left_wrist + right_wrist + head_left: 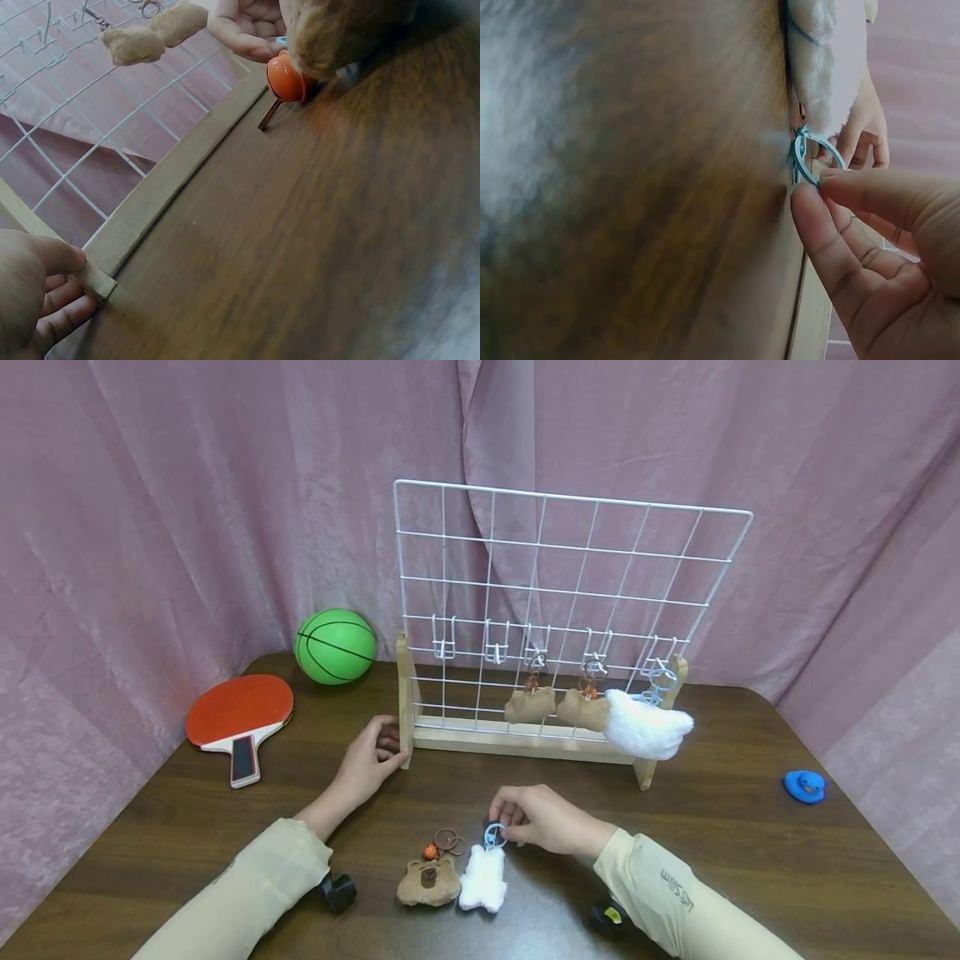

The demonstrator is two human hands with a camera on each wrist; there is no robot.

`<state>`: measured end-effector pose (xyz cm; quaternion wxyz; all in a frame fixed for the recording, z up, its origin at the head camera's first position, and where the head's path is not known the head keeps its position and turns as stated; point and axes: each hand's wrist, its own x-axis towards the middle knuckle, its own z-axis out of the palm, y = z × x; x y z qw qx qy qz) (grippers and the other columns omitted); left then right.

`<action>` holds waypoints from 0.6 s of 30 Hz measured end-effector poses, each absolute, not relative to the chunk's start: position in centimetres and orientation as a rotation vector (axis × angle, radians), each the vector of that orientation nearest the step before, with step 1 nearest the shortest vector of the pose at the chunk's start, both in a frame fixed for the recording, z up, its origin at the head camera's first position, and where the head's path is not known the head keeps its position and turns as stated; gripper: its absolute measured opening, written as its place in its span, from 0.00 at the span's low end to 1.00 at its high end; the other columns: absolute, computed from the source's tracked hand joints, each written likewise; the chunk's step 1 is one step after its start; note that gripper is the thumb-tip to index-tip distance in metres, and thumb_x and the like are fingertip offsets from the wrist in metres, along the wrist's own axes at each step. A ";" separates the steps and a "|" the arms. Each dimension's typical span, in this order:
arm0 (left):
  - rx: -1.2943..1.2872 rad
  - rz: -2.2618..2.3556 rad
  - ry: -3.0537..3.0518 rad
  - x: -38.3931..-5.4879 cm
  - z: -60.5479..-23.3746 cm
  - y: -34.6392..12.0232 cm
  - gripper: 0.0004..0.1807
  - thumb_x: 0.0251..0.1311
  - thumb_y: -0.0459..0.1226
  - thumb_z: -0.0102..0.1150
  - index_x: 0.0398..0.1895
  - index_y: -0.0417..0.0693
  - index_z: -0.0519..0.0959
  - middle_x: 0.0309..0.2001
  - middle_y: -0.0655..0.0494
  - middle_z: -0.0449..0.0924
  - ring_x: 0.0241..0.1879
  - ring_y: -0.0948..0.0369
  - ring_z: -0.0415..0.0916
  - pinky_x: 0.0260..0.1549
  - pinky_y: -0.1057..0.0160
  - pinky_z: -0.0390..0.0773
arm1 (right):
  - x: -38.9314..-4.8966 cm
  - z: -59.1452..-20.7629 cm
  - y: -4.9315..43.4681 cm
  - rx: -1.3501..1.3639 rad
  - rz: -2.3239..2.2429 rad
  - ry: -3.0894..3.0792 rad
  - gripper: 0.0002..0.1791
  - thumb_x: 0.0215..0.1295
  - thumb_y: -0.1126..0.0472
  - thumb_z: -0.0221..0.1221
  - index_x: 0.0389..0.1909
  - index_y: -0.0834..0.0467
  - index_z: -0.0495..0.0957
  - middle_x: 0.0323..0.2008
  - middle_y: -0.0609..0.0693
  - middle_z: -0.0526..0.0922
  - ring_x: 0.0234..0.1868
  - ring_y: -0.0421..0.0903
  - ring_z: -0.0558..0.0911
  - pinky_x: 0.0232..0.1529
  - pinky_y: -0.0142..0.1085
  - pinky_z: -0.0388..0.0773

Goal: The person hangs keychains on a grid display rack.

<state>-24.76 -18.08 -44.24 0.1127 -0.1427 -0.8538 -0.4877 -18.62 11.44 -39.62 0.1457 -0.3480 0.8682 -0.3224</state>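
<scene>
My right hand pinches the light blue key ring of a white plush keychain between thumb and forefinger. The plush itself lies on the table at the front. Beside it on the left is a brown bear-faced plush keychain with an orange bell and a brown ring. My left hand grips the left wooden foot of a display stand, thumb on one side and fingers on the other. Two brown plush keychains and a white one hang from the stand's hooks.
The white wire grid rises from the stand; its two left hooks hold nothing. A green ball and a red table tennis paddle are at the left. A small blue duck figure sits at the right.
</scene>
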 end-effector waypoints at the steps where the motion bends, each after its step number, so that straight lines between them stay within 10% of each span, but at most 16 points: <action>1: -0.419 -1.432 -2.506 -24.7 -44.2 -18.1 0.28 0.55 0.26 0.64 0.59 0.35 0.66 0.46 0.39 0.77 0.43 0.50 0.78 0.37 0.68 0.81 | -18.6 -39.6 11.5 -1.002 -0.944 2.492 0.09 0.58 0.72 0.62 0.38 0.59 0.78 0.29 0.48 0.81 0.29 0.34 0.76 0.29 0.25 0.79; 18: -0.421 -1.431 -2.512 -24.7 -44.1 -18.1 0.28 0.55 0.26 0.64 0.58 0.35 0.66 0.45 0.39 0.77 0.43 0.51 0.78 0.37 0.69 0.80 | -18.4 -38.9 11.8 -0.993 -1.048 2.446 0.06 0.61 0.72 0.59 0.38 0.62 0.77 0.29 0.51 0.81 0.26 0.36 0.79 0.29 0.27 0.81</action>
